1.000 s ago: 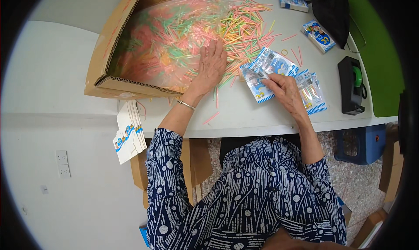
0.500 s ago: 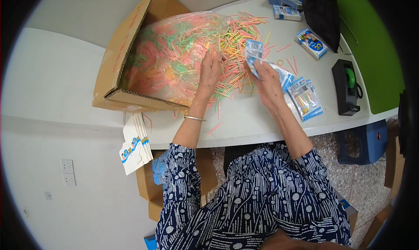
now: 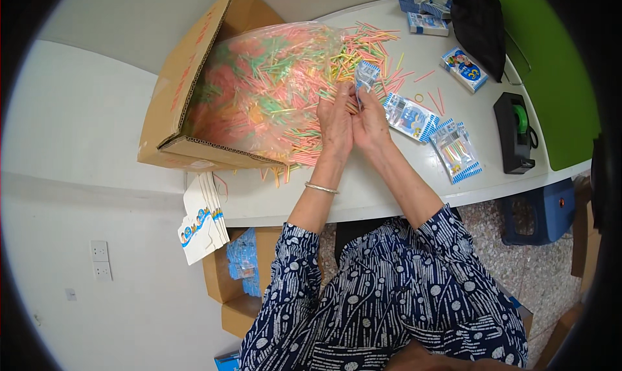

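My right hand (image 3: 372, 123) is closed on a small blue-and-white plastic packet (image 3: 367, 74), held upright over the table. Against it, my left hand (image 3: 335, 122) has its fingers closed round a few thin coloured sticks, whose ends show between the two hands. A loose pile of pink, green and yellow striped sticks (image 3: 363, 44) spreads just beyond. Beside my right wrist lies a flat blue-and-white packet (image 3: 411, 117). Partly against it rests a clear-fronted packet (image 3: 455, 152) with sticks inside.
An open cardboard box (image 3: 188, 79) on its side holds a clear bag of sticks (image 3: 259, 79). To the right are a black tape dispenser (image 3: 515, 134), a small printed box (image 3: 464, 70) and a black bag (image 3: 478, 24). Folded white cartons (image 3: 202, 219) hang at the near left edge.
My left hand has moved right from the pile and my right hand left, so they now meet at the packet. The flat packet previously under my right hand lies uncovered on the table.
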`<control>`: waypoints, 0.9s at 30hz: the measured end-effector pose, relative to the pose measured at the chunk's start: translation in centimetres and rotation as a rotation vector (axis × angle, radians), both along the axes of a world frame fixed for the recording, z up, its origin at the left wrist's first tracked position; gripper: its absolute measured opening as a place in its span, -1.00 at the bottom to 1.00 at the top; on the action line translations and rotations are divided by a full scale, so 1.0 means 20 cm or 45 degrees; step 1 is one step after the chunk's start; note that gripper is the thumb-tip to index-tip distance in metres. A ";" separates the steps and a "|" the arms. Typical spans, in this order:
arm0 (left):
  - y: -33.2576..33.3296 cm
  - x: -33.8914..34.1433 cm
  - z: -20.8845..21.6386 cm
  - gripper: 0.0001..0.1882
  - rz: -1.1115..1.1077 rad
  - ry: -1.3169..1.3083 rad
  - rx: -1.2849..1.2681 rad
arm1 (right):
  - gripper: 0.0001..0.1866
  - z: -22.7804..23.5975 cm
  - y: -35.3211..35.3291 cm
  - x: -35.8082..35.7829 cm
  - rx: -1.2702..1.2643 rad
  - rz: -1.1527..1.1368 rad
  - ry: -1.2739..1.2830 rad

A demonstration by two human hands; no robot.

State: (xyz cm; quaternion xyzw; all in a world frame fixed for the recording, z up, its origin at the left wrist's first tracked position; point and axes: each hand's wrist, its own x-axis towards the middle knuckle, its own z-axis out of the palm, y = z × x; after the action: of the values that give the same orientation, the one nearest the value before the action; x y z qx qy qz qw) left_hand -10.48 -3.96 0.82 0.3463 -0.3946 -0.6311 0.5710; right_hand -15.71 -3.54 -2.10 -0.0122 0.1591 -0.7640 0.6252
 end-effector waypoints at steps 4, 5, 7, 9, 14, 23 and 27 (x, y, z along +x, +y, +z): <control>-0.03 0.03 -0.08 -0.76 0.016 -0.045 0.036 | -0.83 0.01 0.01 0.01 0.044 -0.009 0.013; -0.04 0.05 -0.11 -0.76 0.023 -0.044 0.034 | -0.82 0.02 0.02 0.02 0.050 -0.014 0.023; -0.05 0.05 -0.12 -0.76 -0.060 -0.033 0.027 | -0.81 0.01 0.02 0.00 0.038 0.003 0.054; -0.05 0.05 -0.10 -0.73 -0.050 0.001 0.067 | -0.81 0.03 0.04 -0.03 0.029 0.021 0.085; -0.08 0.14 0.05 -0.62 -0.012 -0.040 -0.043 | -0.82 0.02 0.13 -0.20 0.026 0.009 0.890; -0.08 0.16 0.24 -0.65 -0.311 0.076 -0.280 | -0.80 0.07 0.31 -0.45 -0.050 0.622 1.405; -0.01 0.13 0.27 -0.66 -0.365 0.063 -0.303 | -0.73 0.10 0.36 -0.47 -0.052 0.751 1.503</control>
State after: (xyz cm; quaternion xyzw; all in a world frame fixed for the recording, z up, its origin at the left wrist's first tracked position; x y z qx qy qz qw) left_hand -7.84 -4.19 6.17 0.2008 -0.4976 -0.6632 0.5218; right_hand -25.18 3.62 -0.11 -0.4839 0.4505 -0.4285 0.6159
